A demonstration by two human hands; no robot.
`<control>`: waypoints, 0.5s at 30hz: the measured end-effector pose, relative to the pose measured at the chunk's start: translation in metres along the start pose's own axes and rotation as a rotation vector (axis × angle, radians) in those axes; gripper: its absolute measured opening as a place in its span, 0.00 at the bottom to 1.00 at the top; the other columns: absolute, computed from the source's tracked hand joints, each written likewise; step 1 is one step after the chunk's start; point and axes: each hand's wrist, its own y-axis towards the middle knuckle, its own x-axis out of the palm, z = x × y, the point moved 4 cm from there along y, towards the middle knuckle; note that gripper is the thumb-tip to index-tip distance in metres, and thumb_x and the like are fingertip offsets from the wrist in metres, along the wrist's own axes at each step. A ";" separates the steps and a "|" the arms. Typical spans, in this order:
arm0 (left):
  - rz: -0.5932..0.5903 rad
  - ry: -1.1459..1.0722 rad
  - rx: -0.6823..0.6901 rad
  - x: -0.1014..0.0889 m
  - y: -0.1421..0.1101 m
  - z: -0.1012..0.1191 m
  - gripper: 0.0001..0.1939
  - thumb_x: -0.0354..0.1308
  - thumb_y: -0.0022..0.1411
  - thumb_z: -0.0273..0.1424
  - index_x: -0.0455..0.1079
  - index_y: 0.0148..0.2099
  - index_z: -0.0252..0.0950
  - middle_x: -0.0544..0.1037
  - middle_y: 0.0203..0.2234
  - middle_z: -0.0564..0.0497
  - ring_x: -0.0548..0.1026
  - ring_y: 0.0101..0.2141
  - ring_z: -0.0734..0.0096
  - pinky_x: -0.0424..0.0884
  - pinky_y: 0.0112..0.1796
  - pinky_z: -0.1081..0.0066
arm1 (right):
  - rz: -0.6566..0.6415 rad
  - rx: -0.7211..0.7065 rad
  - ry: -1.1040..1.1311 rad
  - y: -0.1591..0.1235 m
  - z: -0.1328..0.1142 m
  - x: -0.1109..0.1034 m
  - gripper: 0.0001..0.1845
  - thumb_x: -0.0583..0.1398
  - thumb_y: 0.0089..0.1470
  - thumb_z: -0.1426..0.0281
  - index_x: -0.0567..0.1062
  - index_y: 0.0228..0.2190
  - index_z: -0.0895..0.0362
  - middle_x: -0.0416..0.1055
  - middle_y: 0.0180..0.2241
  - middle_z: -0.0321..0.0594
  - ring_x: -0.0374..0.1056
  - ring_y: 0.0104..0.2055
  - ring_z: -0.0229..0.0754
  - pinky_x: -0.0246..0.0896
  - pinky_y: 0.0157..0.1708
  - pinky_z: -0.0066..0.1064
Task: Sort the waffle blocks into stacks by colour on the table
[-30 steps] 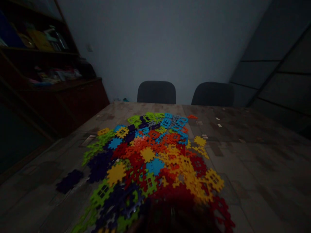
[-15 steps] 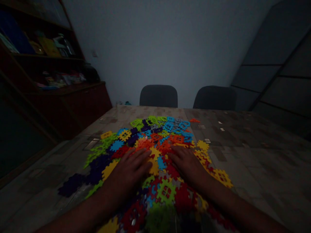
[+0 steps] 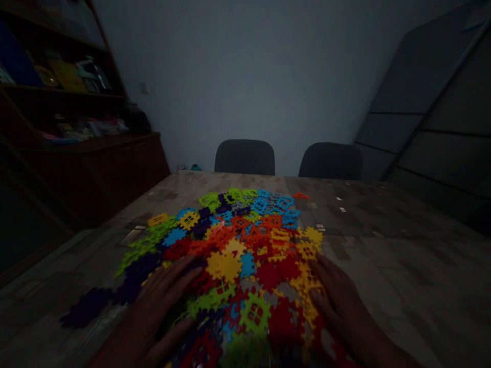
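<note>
A heap of flat, notched plastic building pieces spreads across the table before me, in yellow, red, blue, green, orange and purple. My left hand (image 3: 163, 294) rests at the near left of the heap, fingers stretched forward and thumb apart. On the right edge, my right hand (image 3: 337, 296) lies against yellow window-shaped pieces (image 3: 308, 250) with its fingers extended. Neither hand grips a piece. Between them are a yellow piece (image 3: 226, 266), a blue piece (image 3: 247, 265) and a green window-shaped piece (image 3: 255, 313). Purple pieces (image 3: 90, 306) lie out to the left.
The patterned table (image 3: 368, 245) reaches toward two dark chairs (image 3: 244, 157) by the wall. One orange piece (image 3: 300, 196) lies apart at the heap's far right. A dark wooden cabinet (image 3: 126, 171) with filled shelves stands to the left. The room is dim.
Both hands have drawn apart and back toward me, the left to the near left and the right to the heap's right edge. The middle pieces are now uncovered. The view has shifted slightly.
</note>
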 end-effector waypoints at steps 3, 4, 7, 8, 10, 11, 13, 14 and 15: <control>-0.010 -0.001 0.074 0.009 0.011 0.019 0.29 0.49 0.71 0.40 0.49 0.70 0.48 0.50 0.70 0.50 0.58 0.64 0.51 0.63 0.59 0.49 | -0.018 -0.105 0.063 0.010 -0.045 0.013 0.28 0.51 0.65 0.58 0.61 0.63 0.49 0.57 0.65 0.48 0.55 0.65 0.56 0.59 0.58 0.53; -0.008 -0.005 0.095 0.010 0.017 0.024 0.28 0.49 0.71 0.40 0.49 0.70 0.49 0.50 0.70 0.51 0.57 0.65 0.52 0.63 0.59 0.50 | -0.022 -0.125 0.085 0.016 -0.059 0.016 0.28 0.52 0.65 0.58 0.61 0.63 0.48 0.57 0.65 0.47 0.54 0.65 0.56 0.58 0.58 0.53; -0.010 -0.044 0.190 0.007 0.035 0.031 0.26 0.48 0.72 0.38 0.51 0.69 0.49 0.50 0.70 0.52 0.58 0.65 0.57 0.64 0.59 0.56 | -0.054 -0.164 0.173 0.040 -0.081 0.014 0.26 0.52 0.64 0.60 0.63 0.62 0.50 0.61 0.63 0.47 0.55 0.65 0.54 0.59 0.59 0.50; -0.009 -0.061 0.219 0.005 0.039 0.031 0.25 0.48 0.72 0.38 0.52 0.69 0.51 0.50 0.70 0.53 0.59 0.64 0.58 0.64 0.60 0.58 | -0.063 -0.161 0.206 0.051 -0.080 0.012 0.24 0.52 0.65 0.61 0.65 0.60 0.52 0.64 0.61 0.47 0.58 0.63 0.52 0.60 0.58 0.48; 0.010 -0.089 0.238 -0.001 0.045 0.023 0.24 0.47 0.72 0.38 0.53 0.68 0.53 0.51 0.69 0.55 0.60 0.64 0.59 0.63 0.60 0.58 | -0.061 -0.122 0.252 0.077 -0.065 0.005 0.21 0.50 0.65 0.63 0.70 0.55 0.54 0.71 0.54 0.48 0.66 0.56 0.49 0.63 0.55 0.45; 0.025 -0.096 0.212 -0.003 0.046 0.014 0.24 0.47 0.73 0.38 0.53 0.68 0.54 0.52 0.69 0.55 0.60 0.64 0.59 0.62 0.61 0.58 | -0.035 -0.088 0.250 0.093 -0.052 0.001 0.20 0.49 0.65 0.64 0.71 0.54 0.55 0.72 0.53 0.49 0.67 0.54 0.49 0.63 0.54 0.45; 0.057 -0.102 0.105 -0.003 0.049 -0.011 0.23 0.47 0.72 0.38 0.54 0.67 0.54 0.53 0.69 0.55 0.60 0.64 0.57 0.61 0.61 0.56 | 0.020 -0.025 0.202 0.129 -0.019 -0.004 0.19 0.50 0.64 0.64 0.72 0.51 0.55 0.72 0.52 0.47 0.66 0.55 0.49 0.61 0.56 0.45; 0.070 -0.104 0.037 -0.002 0.051 -0.027 0.23 0.47 0.72 0.39 0.56 0.67 0.53 0.53 0.69 0.55 0.60 0.64 0.56 0.61 0.61 0.55 | 0.038 0.012 0.185 0.148 -0.002 -0.005 0.19 0.51 0.63 0.65 0.72 0.52 0.55 0.71 0.54 0.47 0.63 0.57 0.50 0.58 0.58 0.47; 0.082 -0.114 -0.037 0.000 0.054 -0.045 0.23 0.48 0.71 0.41 0.57 0.66 0.53 0.54 0.68 0.55 0.61 0.63 0.55 0.61 0.61 0.54 | 0.047 0.044 0.171 0.166 0.015 -0.005 0.20 0.52 0.63 0.65 0.71 0.54 0.55 0.69 0.55 0.48 0.62 0.59 0.52 0.55 0.59 0.49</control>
